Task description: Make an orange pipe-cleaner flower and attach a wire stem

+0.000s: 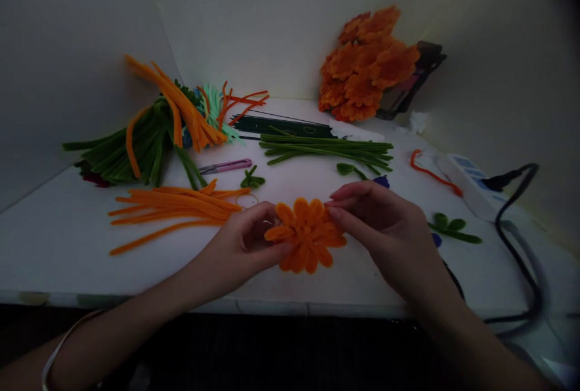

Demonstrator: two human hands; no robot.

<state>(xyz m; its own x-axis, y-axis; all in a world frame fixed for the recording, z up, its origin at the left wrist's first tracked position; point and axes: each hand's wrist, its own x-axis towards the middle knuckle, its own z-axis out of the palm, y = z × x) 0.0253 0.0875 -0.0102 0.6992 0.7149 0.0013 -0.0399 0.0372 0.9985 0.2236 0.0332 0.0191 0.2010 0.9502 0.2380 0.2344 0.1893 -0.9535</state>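
Observation:
An orange pipe-cleaner flower (307, 234) is held just above the white table (54, 240), near its front edge. My left hand (247, 243) grips it from the left and below, fingers curled round its base. My right hand (385, 228) pinches the petals on its right side with fingertips pressed together. Loose orange pipe cleaners (176, 206) lie flat just left of my left hand.
Green and orange pipe-cleaner bundles (149, 131) are heaped at the back left. Pink snips (226, 166), green stems (326, 148), a bunch of finished orange flowers (367, 64), small green leaf pieces (451, 228), and a white power strip (471, 185) with black cable also sit on the table.

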